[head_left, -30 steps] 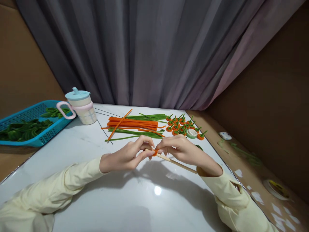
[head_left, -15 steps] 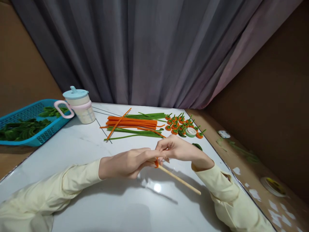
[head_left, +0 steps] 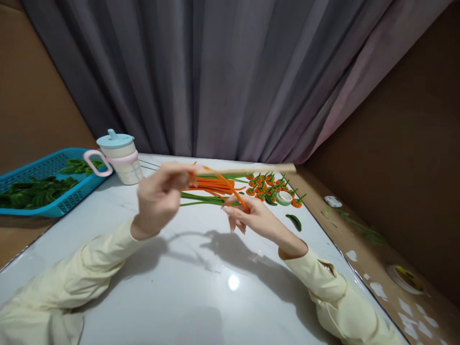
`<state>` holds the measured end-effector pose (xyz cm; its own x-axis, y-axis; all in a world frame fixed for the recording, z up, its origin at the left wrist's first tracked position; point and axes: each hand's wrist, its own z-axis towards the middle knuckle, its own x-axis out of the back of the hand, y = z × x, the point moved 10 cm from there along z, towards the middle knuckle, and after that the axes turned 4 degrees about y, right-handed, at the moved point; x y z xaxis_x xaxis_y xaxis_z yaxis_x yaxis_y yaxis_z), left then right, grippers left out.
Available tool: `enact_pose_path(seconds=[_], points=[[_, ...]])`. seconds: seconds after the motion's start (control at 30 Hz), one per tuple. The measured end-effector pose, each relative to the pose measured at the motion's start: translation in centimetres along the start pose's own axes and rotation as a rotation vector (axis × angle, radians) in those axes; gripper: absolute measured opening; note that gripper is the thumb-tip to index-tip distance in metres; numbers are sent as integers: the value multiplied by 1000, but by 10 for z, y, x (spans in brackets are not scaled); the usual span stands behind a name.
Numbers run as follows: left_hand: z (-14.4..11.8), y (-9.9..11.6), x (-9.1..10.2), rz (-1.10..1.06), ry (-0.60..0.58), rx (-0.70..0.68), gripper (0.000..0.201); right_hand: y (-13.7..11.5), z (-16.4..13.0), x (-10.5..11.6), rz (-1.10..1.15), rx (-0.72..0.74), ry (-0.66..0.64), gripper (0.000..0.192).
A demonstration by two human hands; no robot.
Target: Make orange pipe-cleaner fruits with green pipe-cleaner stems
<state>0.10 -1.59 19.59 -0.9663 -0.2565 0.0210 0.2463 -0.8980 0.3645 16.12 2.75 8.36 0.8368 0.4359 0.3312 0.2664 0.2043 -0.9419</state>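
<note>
Two hands: mid-frame.
Left hand [head_left: 158, 196]: grips wooden stick [head_left: 251, 170], level.
Right hand [head_left: 247, 218]: pinches orange pipe cleaner [head_left: 230, 188], slanting, fuzzy.

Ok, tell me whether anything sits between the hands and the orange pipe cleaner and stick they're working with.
Nothing visible does. The left hand already grips the wooden stick, raised level above the table, and the right hand pinches the orange pipe cleaner that runs up to the stick.

Lower centre of the counter [head_left: 201, 297] lies bare and passable. Upper centre obstructed by pipe cleaners [head_left: 212, 189]; cup [head_left: 122, 158] and blue basket [head_left: 39, 184] block upper left.
</note>
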Motion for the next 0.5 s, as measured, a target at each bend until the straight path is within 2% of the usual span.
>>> enact_pose_path(seconds=[0.13,0.27,0.4,0.47,0.5], points=[[39,-24,62,12,353,-19,9,-24,-12,15,-166,102,112,24],[62,-47,108,48,530,5,11,-77,-40,30,-460,364,243,19],[72,-60,131,50,594,32,12,-121,-73,31,-850,568,369,13],[69,-62,132,27,601,20,13,-130,-88,26,-929,609,372,14],[67,-64,127,8,576,34,14,-127,-93,24,-921,583,340,15]])
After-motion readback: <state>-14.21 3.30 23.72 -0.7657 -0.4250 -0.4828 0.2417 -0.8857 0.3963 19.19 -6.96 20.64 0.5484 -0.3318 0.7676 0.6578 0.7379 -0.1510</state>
